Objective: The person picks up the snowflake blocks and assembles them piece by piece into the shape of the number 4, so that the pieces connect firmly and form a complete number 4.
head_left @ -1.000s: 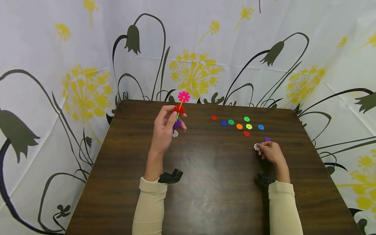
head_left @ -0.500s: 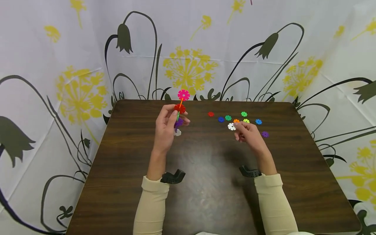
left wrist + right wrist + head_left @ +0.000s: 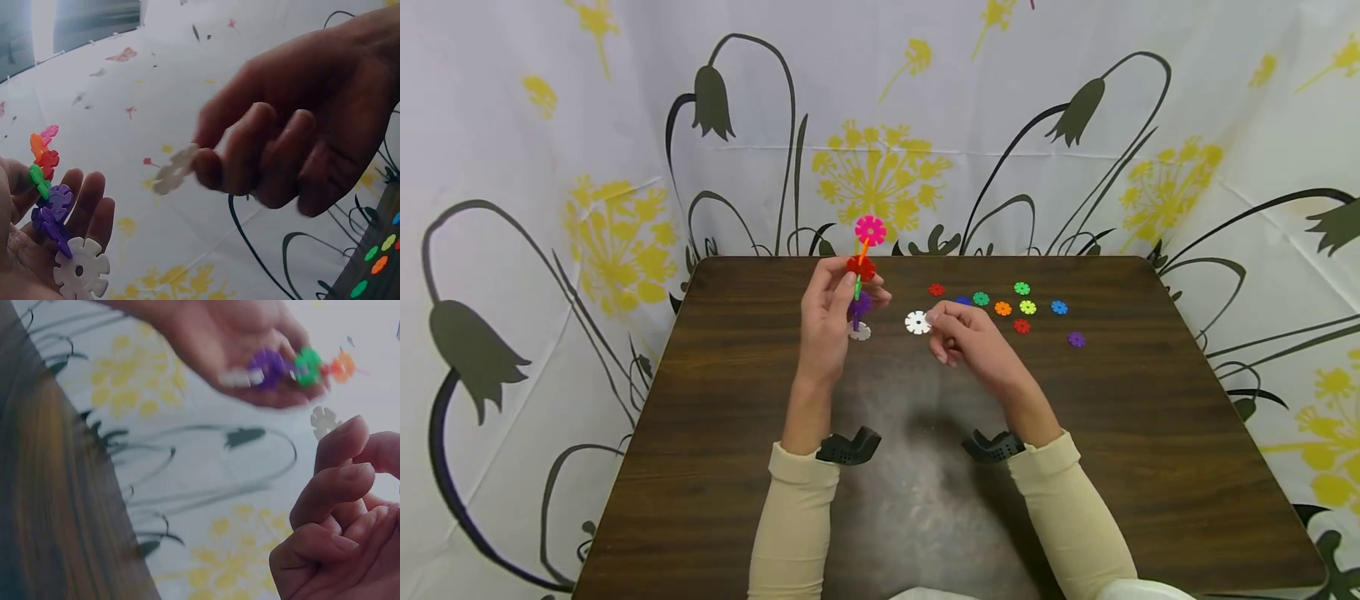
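My left hand [image 3: 825, 333] holds up a chain of interlocking flower discs between thumb and fingers. A pink disc [image 3: 870, 231] tops it, followed by orange, a red disc [image 3: 861, 267], green and purple ones. At the lower end hangs a white disc [image 3: 81, 267], notched around its rim with a hole in the middle. My right hand [image 3: 973, 340] pinches a separate white disc [image 3: 917, 322] by its edge with thumb and index finger. That loose disc is held above the table, a short gap to the right of the chain.
On the dark wooden table [image 3: 737, 500], several loose discs lie at the back right, among them an orange disc [image 3: 1003, 308], a blue disc [image 3: 1059, 307] and a purple disc [image 3: 1077, 339]. A flower-patterned white curtain [image 3: 880, 100] hangs behind the table.
My right hand has lifted the white disc from the table's right side and carried it left, close to the chain. The left hand keeps its hold with only a slight shift.
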The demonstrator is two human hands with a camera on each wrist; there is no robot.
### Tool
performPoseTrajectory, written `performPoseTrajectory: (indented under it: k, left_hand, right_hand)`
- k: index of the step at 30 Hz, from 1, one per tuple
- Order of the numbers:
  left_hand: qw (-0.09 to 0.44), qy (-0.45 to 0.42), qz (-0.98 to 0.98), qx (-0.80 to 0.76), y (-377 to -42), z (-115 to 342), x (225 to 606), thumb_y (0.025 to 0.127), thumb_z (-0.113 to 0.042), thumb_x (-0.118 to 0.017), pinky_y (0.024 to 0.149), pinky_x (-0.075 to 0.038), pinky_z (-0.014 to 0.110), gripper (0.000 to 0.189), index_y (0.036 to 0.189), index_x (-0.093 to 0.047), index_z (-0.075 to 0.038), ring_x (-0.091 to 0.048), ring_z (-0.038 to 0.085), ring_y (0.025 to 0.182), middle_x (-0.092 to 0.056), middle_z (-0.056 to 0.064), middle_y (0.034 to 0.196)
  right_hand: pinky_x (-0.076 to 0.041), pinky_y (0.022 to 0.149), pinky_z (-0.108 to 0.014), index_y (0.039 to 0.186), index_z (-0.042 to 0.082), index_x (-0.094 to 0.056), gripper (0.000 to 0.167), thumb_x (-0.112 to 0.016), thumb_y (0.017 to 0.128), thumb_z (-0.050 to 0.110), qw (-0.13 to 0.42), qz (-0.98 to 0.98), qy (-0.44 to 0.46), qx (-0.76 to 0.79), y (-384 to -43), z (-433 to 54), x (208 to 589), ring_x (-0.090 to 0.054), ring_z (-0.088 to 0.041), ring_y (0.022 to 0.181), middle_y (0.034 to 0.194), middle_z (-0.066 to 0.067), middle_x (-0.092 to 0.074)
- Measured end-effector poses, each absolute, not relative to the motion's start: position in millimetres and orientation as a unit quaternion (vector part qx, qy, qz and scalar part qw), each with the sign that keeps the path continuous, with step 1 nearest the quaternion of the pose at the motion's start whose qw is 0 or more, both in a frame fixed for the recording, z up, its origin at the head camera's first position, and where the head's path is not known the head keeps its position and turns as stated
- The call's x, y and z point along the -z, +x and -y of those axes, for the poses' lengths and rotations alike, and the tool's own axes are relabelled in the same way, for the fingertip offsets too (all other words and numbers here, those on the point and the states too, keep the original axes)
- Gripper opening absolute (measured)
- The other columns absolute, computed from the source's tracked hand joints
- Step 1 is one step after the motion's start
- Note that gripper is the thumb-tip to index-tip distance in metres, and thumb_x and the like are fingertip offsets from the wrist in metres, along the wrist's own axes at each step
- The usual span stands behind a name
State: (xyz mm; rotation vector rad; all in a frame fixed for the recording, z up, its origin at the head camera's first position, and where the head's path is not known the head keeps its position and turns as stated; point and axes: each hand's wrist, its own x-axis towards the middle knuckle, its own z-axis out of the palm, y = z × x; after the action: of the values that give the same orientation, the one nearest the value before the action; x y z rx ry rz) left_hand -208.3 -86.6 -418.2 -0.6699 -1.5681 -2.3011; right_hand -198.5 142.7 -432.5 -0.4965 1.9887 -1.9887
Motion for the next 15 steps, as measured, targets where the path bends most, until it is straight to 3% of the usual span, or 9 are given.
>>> performPoseTrajectory:
  k: [3,15]
  left_hand:
    - [0.134,-0.229,0.542,0.798,-207.4,85.7,416.9,0.113,-0.011,-0.047,0.088,-0.066,0.037,0.017,0.122,-0.06,-0.018,-0.078,0.02,0.09,-0.074,0.007,0.105]
    - [0.158,-0.222,0.554,0.787,-204.1,80.7,415.2,0.114,-0.012,-0.048,0.089,-0.065,0.033,0.016,0.123,-0.06,-0.018,-0.077,0.015,0.093,-0.074,0.001,0.104]
  right_hand:
    - [-0.041,0.05,-0.025,0.096,0.004,-0.061,0.029,-0.053,0.114,0.026,0.15,-0.686,-0.182,0.689,-199.0,-128.0,428.8,-0.045,-0.018,0.052,0.062,-0.004,-0.056]
    - [-0.045,0.048,-0.025,0.09,-0.002,-0.056,0.038,-0.056,0.113,0.029,0.109,-0.681,-0.161,0.706,-195.3,-97.3,422.6,-0.046,-0.02,0.051,0.062,-0.004,-0.056]
